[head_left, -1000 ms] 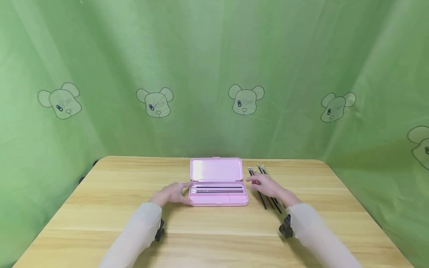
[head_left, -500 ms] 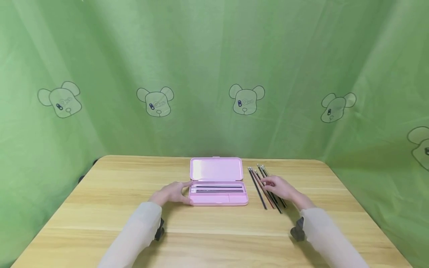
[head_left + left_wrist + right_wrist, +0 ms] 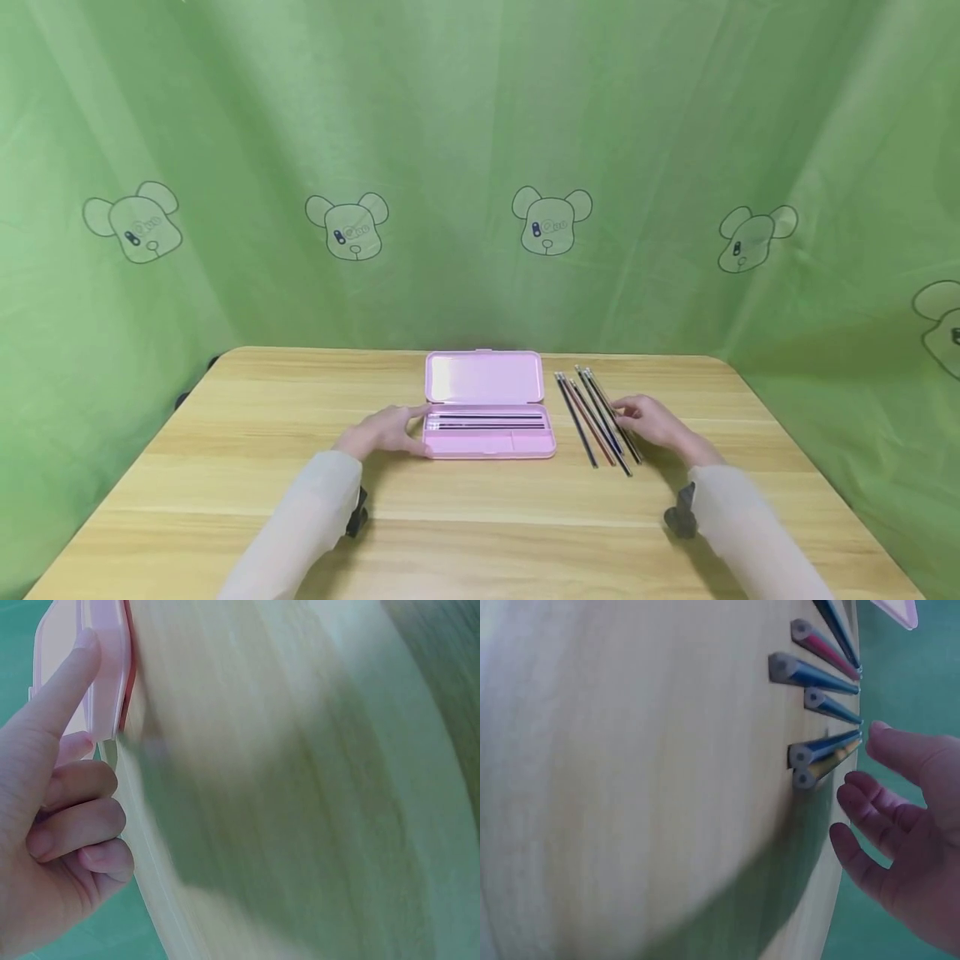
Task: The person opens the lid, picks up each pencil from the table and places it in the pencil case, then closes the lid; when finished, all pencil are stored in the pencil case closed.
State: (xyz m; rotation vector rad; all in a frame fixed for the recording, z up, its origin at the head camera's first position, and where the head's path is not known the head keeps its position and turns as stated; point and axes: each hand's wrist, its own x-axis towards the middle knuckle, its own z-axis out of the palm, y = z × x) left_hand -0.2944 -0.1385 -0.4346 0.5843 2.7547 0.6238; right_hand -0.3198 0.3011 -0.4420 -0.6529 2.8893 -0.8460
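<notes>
A pink pencil case [image 3: 468,444] lies with its lid [image 3: 486,379] folded back, several dark pencils [image 3: 487,427] in its long rear compartment. My left hand [image 3: 386,429] holds the case's left end between thumb and index finger; the left wrist view shows its other fingers curled. Right of the case, several pencils [image 3: 577,421] lie fanned out on the table, mostly dark. Among them are a red pencil [image 3: 825,649] and a yellow pencil [image 3: 821,768]. My right hand [image 3: 651,421] is beside the rightmost pencils, fingers loosely bent and holding nothing.
The wooden table [image 3: 480,533] has its far edge just behind the case lid. A green curtain [image 3: 450,100] with mouse-like cartoon heads hangs behind and at both sides. Dark wrist cameras sit under both sleeves.
My right hand has moved right across the loose pencils to their right side, uncovering them. My left hand and the pencil case have stayed in place.
</notes>
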